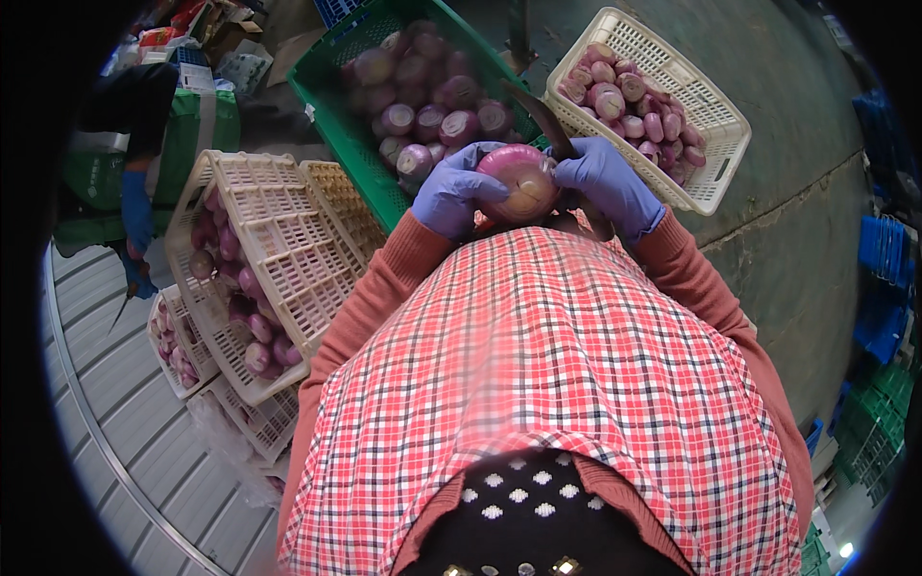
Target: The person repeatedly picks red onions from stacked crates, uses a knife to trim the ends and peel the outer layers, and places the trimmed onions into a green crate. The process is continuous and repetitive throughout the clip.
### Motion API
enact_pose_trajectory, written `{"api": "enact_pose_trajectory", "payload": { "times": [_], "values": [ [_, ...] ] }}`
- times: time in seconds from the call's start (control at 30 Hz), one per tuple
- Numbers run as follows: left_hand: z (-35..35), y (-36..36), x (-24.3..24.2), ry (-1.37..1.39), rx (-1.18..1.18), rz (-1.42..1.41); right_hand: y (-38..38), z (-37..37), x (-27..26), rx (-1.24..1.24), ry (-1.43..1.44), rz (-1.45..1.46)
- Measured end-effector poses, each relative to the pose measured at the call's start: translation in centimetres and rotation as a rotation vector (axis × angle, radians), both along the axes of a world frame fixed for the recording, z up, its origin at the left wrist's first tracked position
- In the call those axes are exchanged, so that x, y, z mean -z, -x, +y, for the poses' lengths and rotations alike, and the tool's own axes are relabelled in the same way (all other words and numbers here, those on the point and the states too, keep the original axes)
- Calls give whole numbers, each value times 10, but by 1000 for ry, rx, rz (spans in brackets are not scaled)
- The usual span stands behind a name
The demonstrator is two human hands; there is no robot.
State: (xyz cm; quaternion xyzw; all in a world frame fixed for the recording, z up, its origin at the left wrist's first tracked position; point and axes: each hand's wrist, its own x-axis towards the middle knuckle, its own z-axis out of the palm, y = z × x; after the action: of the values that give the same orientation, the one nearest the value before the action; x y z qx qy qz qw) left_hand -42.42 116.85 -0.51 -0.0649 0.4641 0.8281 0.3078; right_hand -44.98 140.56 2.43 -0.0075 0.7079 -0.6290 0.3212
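A large purple onion (520,183) is held in front of the checked apron by my left hand (457,189), which wears a blue-violet glove. My right hand (609,183), gloved alike, grips a dark knife (542,119) whose curved blade points up and left; its fingertips touch the onion's right side. Just beyond my hands a green plastic crate (342,119) holds many purple onions with cut ends. A white plastic basket (727,169) at the upper right holds smaller peeled onions (652,126).
Tilted white baskets (277,237) of purple onions stand at the left, with a smaller basket (169,363) beside them. A co-worker's blue-gloved hand (137,277) holds a thin knife (119,313) there. Blue crates (882,248) and green crates (875,407) lie at the far right.
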Motion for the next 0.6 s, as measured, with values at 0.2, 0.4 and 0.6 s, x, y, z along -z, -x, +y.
{"api": "enact_pose_trajectory", "payload": {
  "times": [0.2, 0.4, 0.6],
  "values": [
    [3, -6, 6, -53, -61, -53, -2, 4, -2, 31, 72, -61],
    [12, -8, 17, -63, -99, -18, -2, 11, -3, 50, 61, -59],
    [13, -6, 28, -214, -116, -165, -4, 21, 18, 306, 149, -97]
  ]
}}
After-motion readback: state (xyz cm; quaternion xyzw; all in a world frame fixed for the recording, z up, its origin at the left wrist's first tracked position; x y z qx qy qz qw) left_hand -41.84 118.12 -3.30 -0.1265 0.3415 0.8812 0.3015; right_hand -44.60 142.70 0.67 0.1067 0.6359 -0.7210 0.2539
